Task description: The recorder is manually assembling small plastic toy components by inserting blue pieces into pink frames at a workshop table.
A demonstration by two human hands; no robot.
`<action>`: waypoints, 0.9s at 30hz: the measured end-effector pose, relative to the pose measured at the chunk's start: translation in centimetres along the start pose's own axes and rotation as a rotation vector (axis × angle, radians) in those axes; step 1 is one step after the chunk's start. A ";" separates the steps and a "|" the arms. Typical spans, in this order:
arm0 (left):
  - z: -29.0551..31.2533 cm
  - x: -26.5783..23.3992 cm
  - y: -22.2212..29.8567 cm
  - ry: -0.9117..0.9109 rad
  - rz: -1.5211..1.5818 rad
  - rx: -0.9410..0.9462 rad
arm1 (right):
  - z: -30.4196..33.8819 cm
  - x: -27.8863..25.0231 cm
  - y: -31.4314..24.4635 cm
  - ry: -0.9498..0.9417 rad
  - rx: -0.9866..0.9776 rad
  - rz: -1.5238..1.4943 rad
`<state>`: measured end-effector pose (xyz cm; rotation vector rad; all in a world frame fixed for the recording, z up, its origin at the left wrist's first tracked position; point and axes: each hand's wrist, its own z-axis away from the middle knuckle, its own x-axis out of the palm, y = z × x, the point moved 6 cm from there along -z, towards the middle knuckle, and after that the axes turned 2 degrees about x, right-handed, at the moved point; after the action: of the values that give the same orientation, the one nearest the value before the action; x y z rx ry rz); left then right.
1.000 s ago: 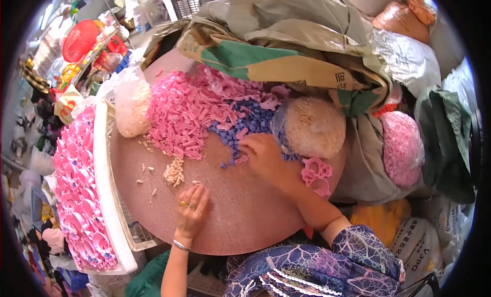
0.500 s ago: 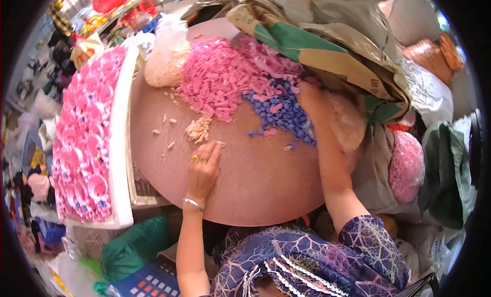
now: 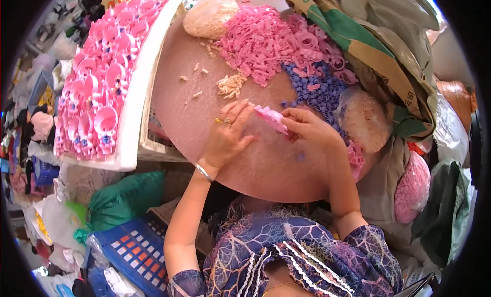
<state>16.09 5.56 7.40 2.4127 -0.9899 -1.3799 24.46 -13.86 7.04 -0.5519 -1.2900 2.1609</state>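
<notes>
My right hand (image 3: 312, 128) pinches a pink plastic piece (image 3: 271, 117) between thumb and fingertips, over the middle of the round table (image 3: 240, 169). Close by on the left is my left hand (image 3: 230, 128), thumb spread away from its fingers. Its fingertips come near the left end of the pink piece; whether they touch it I cannot tell. Beyond the hands lie a heap of small pink parts (image 3: 255, 44), a pile of small blue parts (image 3: 319, 92) and a little mound of cream pegs (image 3: 231, 85). A blurred blue bit (image 3: 300, 156) shows below my right hand.
On the left stands a white tray (image 3: 146, 87) full of pink ring-shaped pieces with blue bits. Bags of cream pegs (image 3: 209, 18) and pale parts (image 3: 363, 120) rest on the table. Brown sacks (image 3: 381, 56) crowd the right; a blue basket (image 3: 135, 246) sits lower left.
My right hand has come from the blue pile to the middle, now with a pink piece. The left hand has shifted right toward it and its thumb has spread. The view has moved too.
</notes>
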 end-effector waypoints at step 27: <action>2.1 4.5 9.8 -0.159 0.138 0.130 | -0.6 -5.0 0.7 -0.102 -0.111 -0.486</action>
<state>11.50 -4.39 7.70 2.3001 -1.2966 -1.5198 28.47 -17.00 6.51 -0.1457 -1.4313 1.7395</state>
